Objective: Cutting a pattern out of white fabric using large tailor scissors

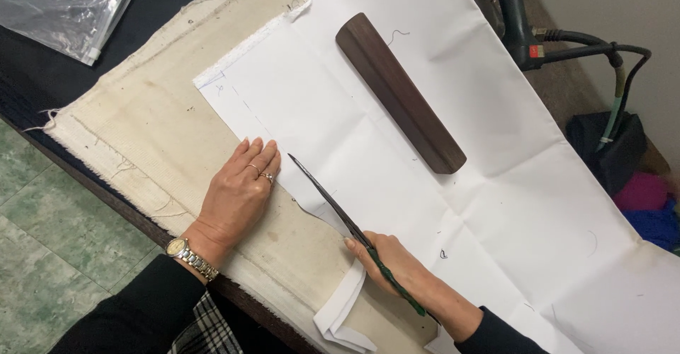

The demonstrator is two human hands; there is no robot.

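the dark sleeves and a checked bit of cloth sit closest to the lens, and from them the two hands reach out over the table. the left hand [241,187], with a metal wristwatch [190,257] and rings, lies flat and spread, fingers together, pressing on the edge of the white fabric [397,184] where it meets the coarse beige padding cloth [156,127] beneath. the right hand [388,258] is closed around the green-wrapped handles of a pair of scissors [333,205]; the dark blades point up and to the left, narrowly parted or nearly together, with the tip just beside the left fingertips. a cut strip of white fabric [343,311] curls away at the table's near edge below the right hand.

further up, a long dark wooden block [400,92] rests on the white fabric as a weight, well apart from the blades. a clear plastic bag [64,7] lies in the top left corner, and a dark hose and stand [567,46] rise at the top right.

judging from this, the cutting along the fabric's left edge is mid-way, following a faint marked line toward the far corner. the next move seems to call for the left hand to keep the cloth flat just ahead of the blades while staying clear of the tip.
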